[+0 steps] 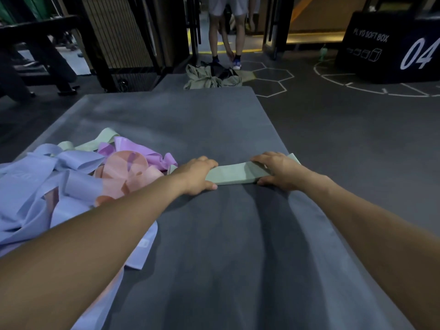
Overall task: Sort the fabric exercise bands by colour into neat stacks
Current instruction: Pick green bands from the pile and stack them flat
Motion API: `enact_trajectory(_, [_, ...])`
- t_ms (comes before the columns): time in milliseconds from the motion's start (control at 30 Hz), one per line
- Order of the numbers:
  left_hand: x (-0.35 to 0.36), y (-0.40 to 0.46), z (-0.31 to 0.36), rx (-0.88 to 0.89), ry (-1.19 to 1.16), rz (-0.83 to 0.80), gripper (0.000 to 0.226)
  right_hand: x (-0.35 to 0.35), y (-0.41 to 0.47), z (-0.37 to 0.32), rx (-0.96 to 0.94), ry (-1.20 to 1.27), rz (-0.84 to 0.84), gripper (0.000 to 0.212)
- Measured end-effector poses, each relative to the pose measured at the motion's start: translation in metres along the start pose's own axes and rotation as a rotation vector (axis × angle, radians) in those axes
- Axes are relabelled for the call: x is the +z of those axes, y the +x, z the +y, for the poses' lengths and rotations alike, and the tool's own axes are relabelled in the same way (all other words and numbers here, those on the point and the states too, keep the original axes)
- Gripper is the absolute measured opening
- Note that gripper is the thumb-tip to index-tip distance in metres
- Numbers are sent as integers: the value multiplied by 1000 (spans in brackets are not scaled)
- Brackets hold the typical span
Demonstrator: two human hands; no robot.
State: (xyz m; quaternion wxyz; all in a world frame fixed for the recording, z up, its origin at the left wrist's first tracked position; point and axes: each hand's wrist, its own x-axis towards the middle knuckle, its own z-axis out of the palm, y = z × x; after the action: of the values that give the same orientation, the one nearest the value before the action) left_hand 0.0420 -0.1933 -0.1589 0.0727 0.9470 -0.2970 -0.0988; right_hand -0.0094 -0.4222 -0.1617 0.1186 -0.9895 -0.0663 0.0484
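Note:
A pale green band lies flat across the middle of the grey mat. My left hand grips its left end, thumb at the near edge and fingers over the far edge. My right hand holds the right end the same way. To the left sits a loose tangle of bands: blue ones nearest me, pink ones in the middle, purple ones behind, and more green ones at the back.
The mat's right edge borders dark gym floor with white markings. A person stands beyond the mat's far end by a heap of clothing and a bag. A black plyo box stands far right, gym equipment far left.

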Motion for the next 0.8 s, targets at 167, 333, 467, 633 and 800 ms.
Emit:
enact_trajectory(167, [3, 0, 2, -18, -40, 12, 61, -1, -2, -4, 23, 19, -7, 66])
enact_trajectory(333, [-2, -17, -4, -19, -39, 61, 65, -3, -1, -24, 18, -19, 2, 71])
enact_trajectory(467, [-22, -45, -25, -44, -41, 182, 51, -10, 2, -67, -11, 42, 37, 69])
enact_trajectory(633, [-60, -87, -74, -87, -31, 339, 40, -16, 19, -142, -116, 123, 94, 56])
enact_trajectory(800, [-90, -128, -139, -221, -45, 408, 39, -22, 50, -216, -191, 225, 119, 45])
